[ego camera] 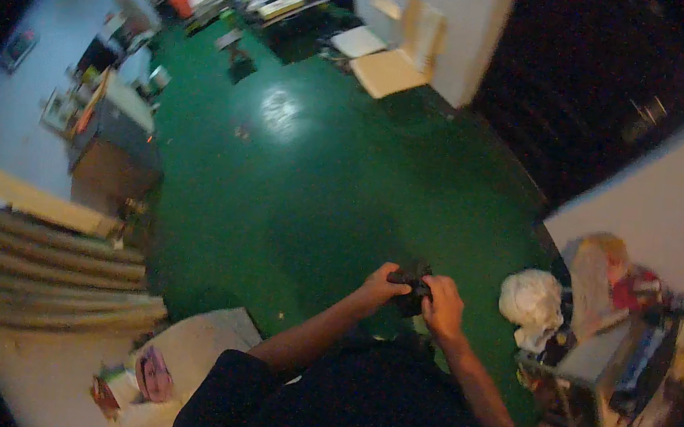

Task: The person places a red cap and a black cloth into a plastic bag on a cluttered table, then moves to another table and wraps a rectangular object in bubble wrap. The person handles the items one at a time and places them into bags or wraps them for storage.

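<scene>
Both of my hands meet in front of my dark shirt, low in the head view. A small dark object [410, 288] lies between them; blur hides what it is. My left hand [383, 288] grips its left end, thumb and fingers closed around it. On its right side, my right hand [444, 303] holds it with bent fingers. Below the hands, part of the object hangs down, dark against the green floor [318, 198].
A white plastic bag [531, 302] and a cluttered shelf or box pile [595, 359] stand at right. A brown cabinet [115, 174] is at left, with brown folded fabric [54, 277] below it. Flat boards [389, 73] lean by a wall at the top; a cluttered table [282, 7] stands beyond.
</scene>
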